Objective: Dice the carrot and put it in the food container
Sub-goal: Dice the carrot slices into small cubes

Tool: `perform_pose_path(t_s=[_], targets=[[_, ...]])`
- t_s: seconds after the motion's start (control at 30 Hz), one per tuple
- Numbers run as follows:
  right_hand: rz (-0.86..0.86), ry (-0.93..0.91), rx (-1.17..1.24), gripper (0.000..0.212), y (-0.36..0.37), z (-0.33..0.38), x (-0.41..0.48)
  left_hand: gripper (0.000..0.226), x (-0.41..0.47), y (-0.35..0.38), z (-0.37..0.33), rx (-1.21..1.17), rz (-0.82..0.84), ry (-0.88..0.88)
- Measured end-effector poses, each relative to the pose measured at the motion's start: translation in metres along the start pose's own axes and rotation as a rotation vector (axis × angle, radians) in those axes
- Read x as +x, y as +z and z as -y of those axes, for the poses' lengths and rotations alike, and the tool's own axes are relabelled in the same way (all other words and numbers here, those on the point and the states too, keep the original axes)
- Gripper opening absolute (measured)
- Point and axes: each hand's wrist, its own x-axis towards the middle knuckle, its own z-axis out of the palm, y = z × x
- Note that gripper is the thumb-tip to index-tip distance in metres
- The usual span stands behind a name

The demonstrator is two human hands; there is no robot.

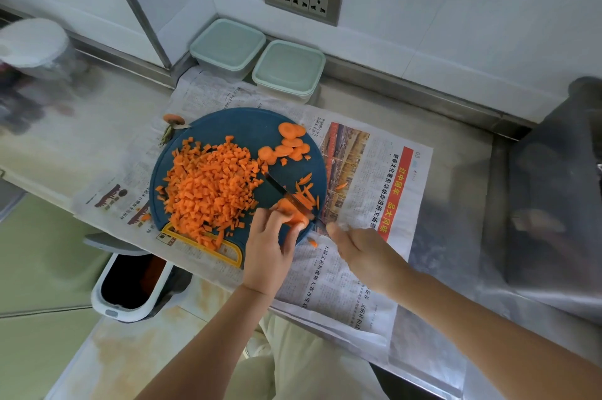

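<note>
Orange carrot piece [293, 215] is pinned under the curled fingertips of the left hand [270, 243] so the knife [283, 192], gripped by the right hand [358, 248], can be drawn through safely.

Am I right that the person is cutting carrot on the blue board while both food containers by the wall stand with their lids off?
Not quite: the head view shows the corner food container and its neighbour with lids on. Otherwise yes: the right hand holds the knife, the left hand the carrot piece, on the blue board.
</note>
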Motion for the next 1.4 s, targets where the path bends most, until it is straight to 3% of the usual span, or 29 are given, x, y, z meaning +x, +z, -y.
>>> perform_pose_path(t_s=[0.5, 1.4], targets=[[-0.058, -0.066, -0.122, 0.057, 0.006, 0.0, -0.018, 0.011, 0.0, 0.001, 0.001, 0.012, 0.007, 0.02], [-0.01, 0.097, -0.132, 0.064, 0.022, 0.017, 0.013, 0.015, 0.0, 0.001, 0.004, -0.02, -0.014, 0.041]])
